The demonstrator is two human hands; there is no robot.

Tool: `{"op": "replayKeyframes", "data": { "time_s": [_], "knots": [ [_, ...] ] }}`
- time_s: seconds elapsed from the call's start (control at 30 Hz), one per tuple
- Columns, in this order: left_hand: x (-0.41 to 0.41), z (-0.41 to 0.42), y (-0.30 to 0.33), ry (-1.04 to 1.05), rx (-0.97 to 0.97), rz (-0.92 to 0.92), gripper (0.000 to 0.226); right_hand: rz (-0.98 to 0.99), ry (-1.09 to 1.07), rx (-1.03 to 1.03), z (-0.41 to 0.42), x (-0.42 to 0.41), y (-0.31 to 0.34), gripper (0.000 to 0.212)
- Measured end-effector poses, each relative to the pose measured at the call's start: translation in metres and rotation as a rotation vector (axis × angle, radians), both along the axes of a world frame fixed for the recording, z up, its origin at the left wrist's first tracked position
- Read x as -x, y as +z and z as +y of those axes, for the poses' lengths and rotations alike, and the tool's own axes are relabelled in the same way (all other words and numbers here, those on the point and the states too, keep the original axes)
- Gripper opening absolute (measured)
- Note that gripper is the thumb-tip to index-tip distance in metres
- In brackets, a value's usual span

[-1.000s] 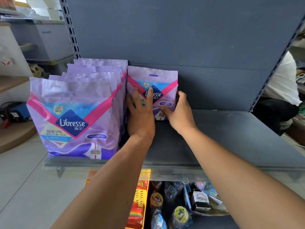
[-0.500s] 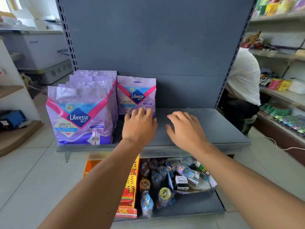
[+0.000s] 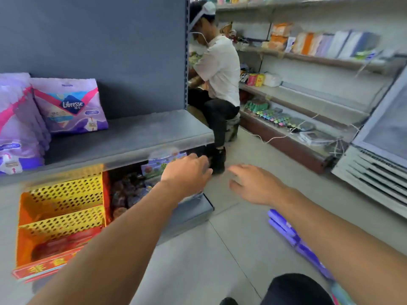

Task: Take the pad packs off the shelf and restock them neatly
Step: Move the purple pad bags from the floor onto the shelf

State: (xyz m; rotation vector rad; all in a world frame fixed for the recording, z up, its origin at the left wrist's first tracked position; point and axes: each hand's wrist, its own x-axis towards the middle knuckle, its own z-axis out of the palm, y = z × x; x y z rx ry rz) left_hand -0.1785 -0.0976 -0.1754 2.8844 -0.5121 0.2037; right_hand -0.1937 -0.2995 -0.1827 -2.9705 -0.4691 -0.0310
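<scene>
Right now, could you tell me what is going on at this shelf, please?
A person is restocking purple Libresse pad packs. One single pack stands upright at the back of the grey metal shelf, beside a row of the same packs on the left. Both hands are away from the shelf and hold nothing: the left hand and the right hand reach out over the floor, fingers relaxed. More purple packs lie on the floor under the right arm.

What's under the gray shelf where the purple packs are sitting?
Under the gray shelf sits a yellow-and-orange rack, then a dark heap of small wrapped items, too blurred to name. The left hand and its arm cover the lower shelf's right end.
</scene>
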Motion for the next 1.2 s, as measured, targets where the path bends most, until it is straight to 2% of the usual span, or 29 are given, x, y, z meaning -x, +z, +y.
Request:
{"op": "replayKeyframes", "data": {
  "time_s": [0.1, 0.37, 0.57, 0.7, 0.8, 1.0, 1.07, 1.2],
  "knots": [
    [-0.003, -0.069, -0.029, -0.107, -0.021, 0.082, 0.036, 0.126, -0.138, -0.030, -0.067, 0.011, -0.033, 0.045],
    [-0.037, -0.247, -0.147, -0.297, -0.022, 0.312, 0.036, 0.271, -0.568, -0.209, -0.239, 0.020, -0.167, 0.037],
    [-0.062, -0.364, -0.261, -0.387, -0.087, 0.462, 0.039, 0.374, -0.802, -0.392, -0.330, 0.010, -0.303, 0.055],
    [-0.071, -0.421, -0.334, -0.438, -0.109, 0.539, 0.036, 0.424, -0.893, -0.434, -0.368, 0.005, -0.389, 0.065],
    [-0.073, -0.444, -0.378, -0.459, -0.137, 0.584, 0.035, 0.438, -0.901, -0.354, -0.387, 0.000, -0.440, 0.071],
    [-0.077, -0.461, -0.427, -0.468, -0.143, 0.590, 0.038, 0.463, -0.897, -0.012, -0.409, -0.020, -0.496, 0.091],
    [-0.080, -0.463, -0.434, -0.467, -0.133, 0.592, 0.036, 0.468, -0.929, 0.045, -0.410, -0.022, -0.509, 0.083],
    [-0.083, -0.459, -0.440, -0.436, -0.130, 0.603, 0.032, 0.350, -0.921, 0.248, -0.393, -0.015, -0.514, 0.060]
  ]
}}
